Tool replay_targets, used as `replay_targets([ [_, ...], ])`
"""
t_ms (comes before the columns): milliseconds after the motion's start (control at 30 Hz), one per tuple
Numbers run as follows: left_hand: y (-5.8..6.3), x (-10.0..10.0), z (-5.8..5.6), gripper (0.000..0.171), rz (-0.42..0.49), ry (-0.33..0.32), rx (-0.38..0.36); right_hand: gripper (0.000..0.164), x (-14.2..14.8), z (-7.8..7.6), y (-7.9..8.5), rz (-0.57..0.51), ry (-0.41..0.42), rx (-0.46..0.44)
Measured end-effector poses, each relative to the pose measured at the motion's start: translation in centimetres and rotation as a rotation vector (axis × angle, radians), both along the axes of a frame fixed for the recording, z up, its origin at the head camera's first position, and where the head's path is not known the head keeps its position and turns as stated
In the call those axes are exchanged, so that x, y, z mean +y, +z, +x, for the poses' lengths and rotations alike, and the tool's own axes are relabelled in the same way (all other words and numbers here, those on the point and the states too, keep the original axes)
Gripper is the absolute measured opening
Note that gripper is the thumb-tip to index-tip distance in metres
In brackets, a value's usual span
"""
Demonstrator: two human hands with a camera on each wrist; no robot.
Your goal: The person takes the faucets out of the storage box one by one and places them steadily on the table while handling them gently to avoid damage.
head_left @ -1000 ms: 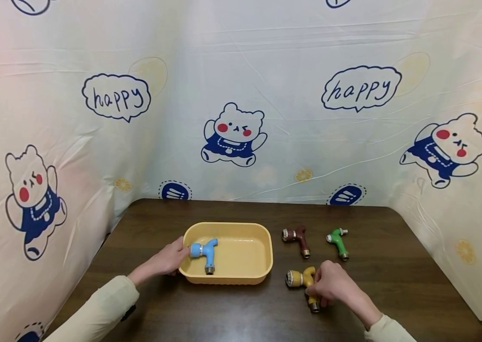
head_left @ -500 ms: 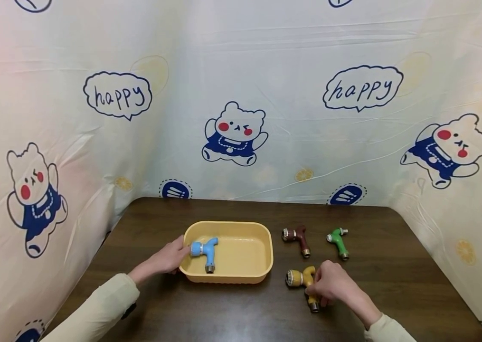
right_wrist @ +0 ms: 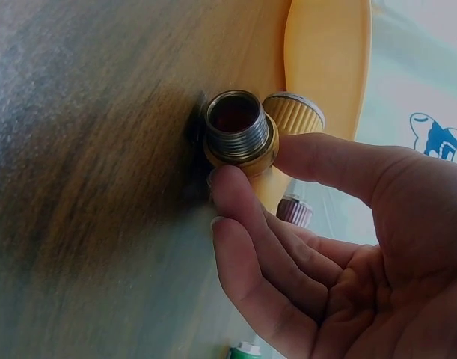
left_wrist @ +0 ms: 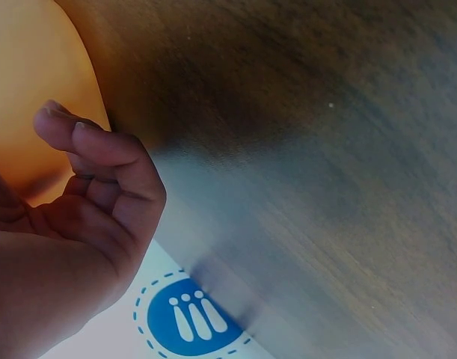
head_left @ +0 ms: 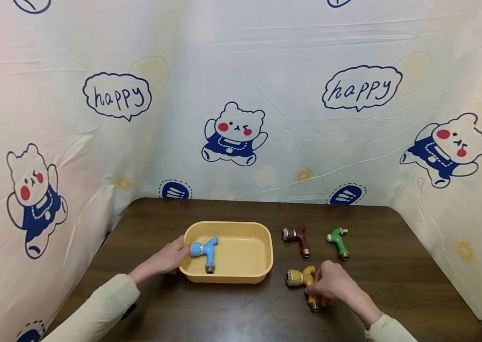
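Observation:
My left hand (head_left: 171,256) grips the left rim of a yellow plastic tub (head_left: 241,279); curled fingers show against the tub's outer wall (left_wrist: 41,45) in the left wrist view. Inside the tub, toward its left side, lies a light blue tap (head_left: 209,251). To the right of the tub, my right hand (head_left: 333,284) pinches a yellow tap (head_left: 309,275) by its body, between thumb and fingers. The right wrist view shows that tap's threaded metal end (right_wrist: 239,131) and ribbed yellow knob (right_wrist: 295,114). Part of its body is hidden behind the fingers.
A dark red tap (head_left: 298,240) lies on the brown wooden table (head_left: 206,313), right of the tub. Farther right is a green tap (head_left: 339,243). Patterned cloth (head_left: 292,142) hangs behind the table and along both sides.

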State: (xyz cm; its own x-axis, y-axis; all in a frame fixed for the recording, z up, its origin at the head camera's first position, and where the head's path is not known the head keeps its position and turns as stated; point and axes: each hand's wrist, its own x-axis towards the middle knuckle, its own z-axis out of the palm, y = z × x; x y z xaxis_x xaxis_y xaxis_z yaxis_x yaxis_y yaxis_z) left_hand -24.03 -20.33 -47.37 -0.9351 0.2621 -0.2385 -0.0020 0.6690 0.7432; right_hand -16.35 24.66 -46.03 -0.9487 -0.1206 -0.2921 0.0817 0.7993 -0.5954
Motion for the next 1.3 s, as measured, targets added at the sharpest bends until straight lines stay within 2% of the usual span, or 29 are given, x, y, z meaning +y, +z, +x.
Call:
replay_targets([
  [267, -0.21, -0.05, -0.02, 0.037, -0.005, -0.002, -0.006, 0.029, 0.12, 0.15, 0.15, -0.016, 0.006, -0.01],
  [500, -0.18, -0.12, 0.26, 0.031, 0.006, -0.009, 0.043, 0.031, 0.14, 0.1, 0.35, -0.018, 0.01, -0.023],
  [733, -0.2, -0.18, 0.21, 0.035, 0.01, -0.01, 0.029, 0.03, 0.11, 0.16, 0.26, -0.014, 0.007, -0.021],
  [1067, 0.03, 0.1, 0.2, 0.032, 0.006, -0.003, 0.037, 0.037, 0.49, 0.19, 0.47, -0.012, 0.027, -0.021],
  [1300, 0.0, 0.09, 0.08, 0.031, 0.001, 0.003, 0.035, 0.033, 0.59, 0.36, 0.77, -0.021, 0.038, -0.009],
])
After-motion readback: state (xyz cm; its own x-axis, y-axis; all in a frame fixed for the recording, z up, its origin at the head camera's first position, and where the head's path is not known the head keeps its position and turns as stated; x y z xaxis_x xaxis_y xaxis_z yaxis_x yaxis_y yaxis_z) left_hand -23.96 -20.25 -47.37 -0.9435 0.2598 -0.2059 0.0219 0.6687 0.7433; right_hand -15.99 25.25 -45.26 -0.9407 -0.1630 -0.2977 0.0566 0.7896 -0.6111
